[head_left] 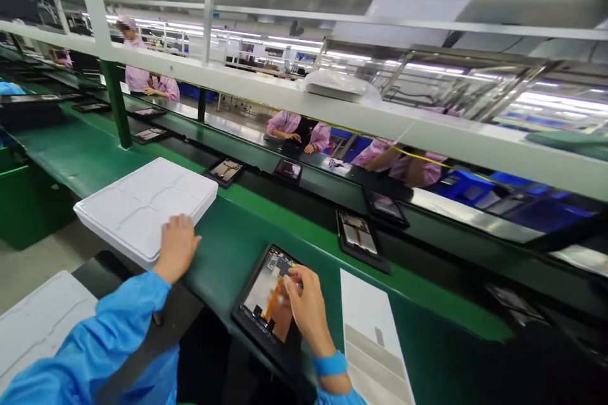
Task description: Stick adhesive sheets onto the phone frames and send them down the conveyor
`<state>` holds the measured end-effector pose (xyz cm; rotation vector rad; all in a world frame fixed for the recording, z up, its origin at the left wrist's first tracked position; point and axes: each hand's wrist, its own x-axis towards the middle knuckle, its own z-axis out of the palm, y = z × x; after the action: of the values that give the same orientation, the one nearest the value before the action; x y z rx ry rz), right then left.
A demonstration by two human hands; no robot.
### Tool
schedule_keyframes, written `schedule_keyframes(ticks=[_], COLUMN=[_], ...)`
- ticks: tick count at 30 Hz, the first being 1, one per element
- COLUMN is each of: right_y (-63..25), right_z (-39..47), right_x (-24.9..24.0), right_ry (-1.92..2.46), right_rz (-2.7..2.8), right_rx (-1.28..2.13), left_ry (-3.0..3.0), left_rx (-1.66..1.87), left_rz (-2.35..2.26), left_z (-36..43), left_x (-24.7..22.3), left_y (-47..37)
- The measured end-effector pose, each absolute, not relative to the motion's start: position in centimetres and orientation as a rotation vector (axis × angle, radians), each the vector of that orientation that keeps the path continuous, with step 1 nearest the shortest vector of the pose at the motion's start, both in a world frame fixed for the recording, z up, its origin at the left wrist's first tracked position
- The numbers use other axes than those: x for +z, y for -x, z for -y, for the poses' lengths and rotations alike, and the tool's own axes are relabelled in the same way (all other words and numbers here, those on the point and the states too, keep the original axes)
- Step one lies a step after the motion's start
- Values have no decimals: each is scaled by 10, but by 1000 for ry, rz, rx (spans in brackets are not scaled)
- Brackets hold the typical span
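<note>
My left hand [178,248] is at the near right edge of a white plastic tray [145,205] with moulded compartments. Its fingers lie over the tray's edge with the thumb apart, slightly blurred. An opened tablet [270,297], its inside facing up with an orange flex cable [272,300] across it, lies at the bench's front edge. Above its upper right part is my right hand [308,303], thumb and fingers drawn together close to the cable's upper end. Whatever is between those fingertips is too small to make out. A blue band [331,364] circles the right wrist.
A white sheet [375,335] lies right of the tablet on the green bench [216,253]. Beyond runs a dark conveyor carrying several opened tablets [358,235]. Another white tray [42,322] is at lower left. A white rail [266,85] crosses above; people in pink work behind it.
</note>
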<state>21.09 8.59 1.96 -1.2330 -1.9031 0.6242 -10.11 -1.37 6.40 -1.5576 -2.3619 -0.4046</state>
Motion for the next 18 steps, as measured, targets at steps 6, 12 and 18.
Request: schedule_keyframes(ticks=[6, 12, 18], right_y=[-228, -251, -259], right_z=[-18, 10, 25], right_x=[33, 36, 35], right_ry=[1133, 1075, 1074], right_rz=[1809, 1858, 1917], right_rx=[909, 1129, 1165], left_ry=[1607, 1657, 1354], left_rx=[-106, -72, 26], left_rz=[2558, 2575, 2526], left_z=[15, 6, 54], left_x=[70, 110, 172], left_y=[159, 182, 205])
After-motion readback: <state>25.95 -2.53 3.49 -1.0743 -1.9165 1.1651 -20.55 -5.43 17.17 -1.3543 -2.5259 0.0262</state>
